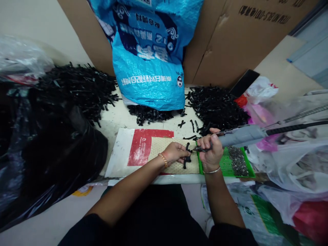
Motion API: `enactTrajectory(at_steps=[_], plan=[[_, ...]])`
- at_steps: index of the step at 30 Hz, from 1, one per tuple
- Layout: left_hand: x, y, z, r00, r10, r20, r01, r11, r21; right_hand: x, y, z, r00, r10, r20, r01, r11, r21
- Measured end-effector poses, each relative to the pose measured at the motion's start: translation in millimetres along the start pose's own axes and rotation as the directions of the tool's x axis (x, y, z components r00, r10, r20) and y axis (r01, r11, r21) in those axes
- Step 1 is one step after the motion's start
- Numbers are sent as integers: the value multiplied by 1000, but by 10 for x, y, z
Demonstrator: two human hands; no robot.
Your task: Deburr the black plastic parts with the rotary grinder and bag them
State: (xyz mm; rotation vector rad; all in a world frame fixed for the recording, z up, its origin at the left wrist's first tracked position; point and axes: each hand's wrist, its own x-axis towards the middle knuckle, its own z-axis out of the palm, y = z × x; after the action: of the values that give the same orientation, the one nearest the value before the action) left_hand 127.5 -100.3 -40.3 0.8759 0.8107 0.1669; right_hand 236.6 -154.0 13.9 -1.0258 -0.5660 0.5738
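My left hand (pixel 174 154), with a gold bracelet at its wrist, pinches a small black branched plastic part (pixel 187 158) over a honeycomb-textured mat (pixel 164 147). In my right hand (pixel 213 152) is a grey power screwdriver (pixel 243 135), its fingers wrapped round the front end. The tool lies nearly level, its tip pointing left and meeting the black part, or very close to it. Beneath and beside my right hand stands a green tray (pixel 222 167) holding many small metal screws (pixel 239 160) at its right side.
Heaps of black parts lie left (pixel 77 89) and right (pixel 215 107), with more under a blue woven sack (pixel 151 82). A black plastic bag (pixel 84 147) bulges at left. Cables (pixel 297 126) run from the screwdriver rightward past plastic bags (pixel 302 160). A phone-like dark slab (pixel 244 83) leans behind.
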Motion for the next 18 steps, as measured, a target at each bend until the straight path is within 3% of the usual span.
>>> enactTrajectory(at_steps=[18], plan=[[12,-21,-1,1000,17,0,-17,1000,20,19,111,-63,999,-32,32,30,998,55]])
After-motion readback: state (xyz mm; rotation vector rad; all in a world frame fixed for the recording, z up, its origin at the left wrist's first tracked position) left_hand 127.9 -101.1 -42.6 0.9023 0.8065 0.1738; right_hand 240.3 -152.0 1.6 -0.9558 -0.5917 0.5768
